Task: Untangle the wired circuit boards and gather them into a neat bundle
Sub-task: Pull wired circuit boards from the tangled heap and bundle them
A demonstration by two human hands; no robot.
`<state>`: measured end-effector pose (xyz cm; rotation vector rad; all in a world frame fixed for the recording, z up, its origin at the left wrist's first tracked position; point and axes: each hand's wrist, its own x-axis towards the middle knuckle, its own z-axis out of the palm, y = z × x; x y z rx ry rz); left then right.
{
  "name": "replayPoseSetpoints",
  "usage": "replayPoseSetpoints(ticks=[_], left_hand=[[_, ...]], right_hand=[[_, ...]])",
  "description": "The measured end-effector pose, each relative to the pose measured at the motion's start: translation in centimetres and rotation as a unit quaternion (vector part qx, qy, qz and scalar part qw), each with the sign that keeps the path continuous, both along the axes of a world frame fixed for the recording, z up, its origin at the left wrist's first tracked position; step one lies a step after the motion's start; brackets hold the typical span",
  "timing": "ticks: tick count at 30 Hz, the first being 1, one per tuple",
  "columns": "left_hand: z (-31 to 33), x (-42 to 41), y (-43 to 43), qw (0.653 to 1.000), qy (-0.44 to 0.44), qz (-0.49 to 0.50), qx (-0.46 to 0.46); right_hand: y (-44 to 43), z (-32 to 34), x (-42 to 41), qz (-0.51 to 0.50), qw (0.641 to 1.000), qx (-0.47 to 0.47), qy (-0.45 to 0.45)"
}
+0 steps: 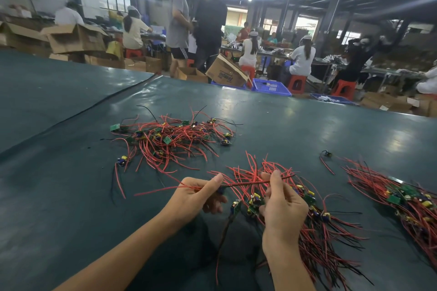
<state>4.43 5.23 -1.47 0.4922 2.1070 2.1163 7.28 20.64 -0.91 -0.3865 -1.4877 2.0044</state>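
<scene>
Small green circuit boards with red and black wires lie on a dark green table (71,184). A tangled pile (170,139) sits in the middle. My right hand (282,205) grips a gathered bundle (314,227) of boards and wires, its thumb raised against a red-and-black wire pair (246,183). My left hand (201,198) pinches that same wire pair, which stretches between both hands. One board (236,205) hangs below, between the hands.
A second gathered bundle (406,198) lies at the right edge of the table. A single loose board (327,154) with wires rests beyond it. Behind the table stand blue crates (270,87), cardboard boxes (227,73) and several people at work benches.
</scene>
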Motion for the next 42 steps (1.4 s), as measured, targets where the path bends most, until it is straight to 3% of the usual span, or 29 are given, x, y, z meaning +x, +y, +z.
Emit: replayPoseSetpoints(ticks=[4,10,14,20,26,31,35,42], left_hand=[[-0.4,-0.2,-0.4,0.999,-0.005,-0.042,-0.013],[-0.7,-0.8,-0.3,0.992,-0.064,-0.021,0.105],[-0.8,-0.8,-0.2,0.984,-0.091,0.006,0.155],[0.0,-1.4,-0.8,0.948,-0.197,0.01,0.248],[0.2,-1.1,-1.2,0.937,-0.269,-0.105,0.196],[0.0,-0.6,-0.8,0.926,-0.288,-0.19,0.151],[0.1,-0.5,-1.0,0.924,-0.29,-0.193,0.156],[-0.7,-0.1,0.4,0.951,-0.259,-0.12,0.116]], right_hand=[[0.0,0.1,0.0,-0.041,0.999,0.011,0.012],[0.3,-0.1,-0.1,-0.063,0.998,0.012,0.017],[0.0,0.1,0.2,-0.014,0.999,-0.003,0.041],[-0.6,0.6,0.8,0.103,0.986,-0.048,0.121],[-1.3,-0.1,0.3,0.147,0.988,0.045,0.008],[-2.8,-0.3,0.8,0.235,0.968,0.087,-0.022],[-3.3,0.1,1.0,0.237,0.969,0.057,-0.042],[-3.0,-0.5,0.9,0.129,0.984,0.11,-0.046]])
